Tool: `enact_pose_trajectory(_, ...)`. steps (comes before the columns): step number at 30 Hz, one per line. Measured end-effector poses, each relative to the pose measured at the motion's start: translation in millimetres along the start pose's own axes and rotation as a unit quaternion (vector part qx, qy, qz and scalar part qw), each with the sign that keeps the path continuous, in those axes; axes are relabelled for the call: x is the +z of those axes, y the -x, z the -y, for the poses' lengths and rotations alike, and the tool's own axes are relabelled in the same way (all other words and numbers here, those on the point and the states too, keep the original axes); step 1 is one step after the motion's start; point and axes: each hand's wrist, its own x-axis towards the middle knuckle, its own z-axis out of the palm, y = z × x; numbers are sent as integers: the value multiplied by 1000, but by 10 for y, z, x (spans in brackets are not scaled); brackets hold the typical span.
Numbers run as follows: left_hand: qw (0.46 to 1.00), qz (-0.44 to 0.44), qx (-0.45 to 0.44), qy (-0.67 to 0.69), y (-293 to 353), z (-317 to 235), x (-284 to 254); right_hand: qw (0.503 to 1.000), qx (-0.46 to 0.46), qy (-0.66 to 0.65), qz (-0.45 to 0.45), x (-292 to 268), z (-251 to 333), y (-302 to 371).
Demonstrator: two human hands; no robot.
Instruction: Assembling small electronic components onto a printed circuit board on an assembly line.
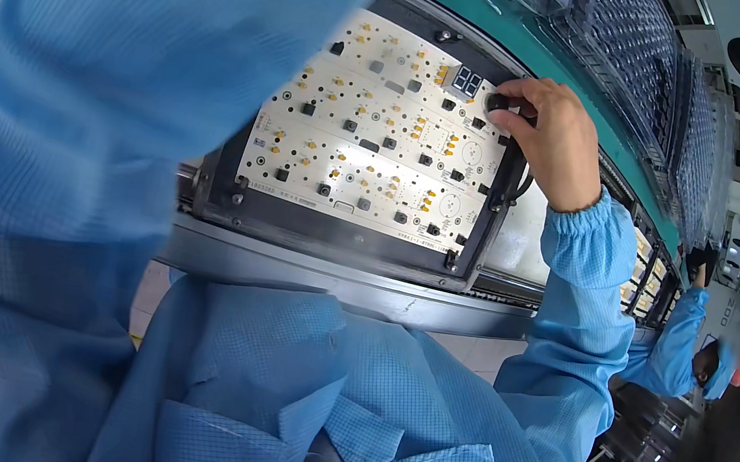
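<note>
A white circuit board panel [359, 147] lies in a black carrier frame [321, 233] in front of me. Small yellow parts and black square buttons dot its surface, in three rows. My right hand [550, 134] is at the panel's far right corner, thumb and fingers closed on a small black round component [498, 103], which looks like a buzzer. Whether the component touches the board I cannot tell. Just left of it stands a two-digit display [463, 81]. My left sleeve [153, 71] reaches up across the panel's left part and hides it; the left hand is outside the picture.
Clear plastic trays [625, 59] are stacked beyond a green strip [508, 30] at the back. A metal rail [342, 287] runs along the near side of the line. Further right, a co-worker in blue [676, 347] reaches toward more panels [648, 275] on the line.
</note>
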Motion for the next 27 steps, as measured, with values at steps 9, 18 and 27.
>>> enact_pose_trajectory(9,978,76,-77,178,1746,47,332,981,-16,-51,-188,-60,-346,-122)
enact_pose_trajectory(18,993,1,62,-96,2190,130,785,925,173,298,-162,-603,-2844,-882)
enact_pose_trajectory(27,983,-17,78,-166,2105,119,730,901,281,303,-129,-702,-1919,-1023)
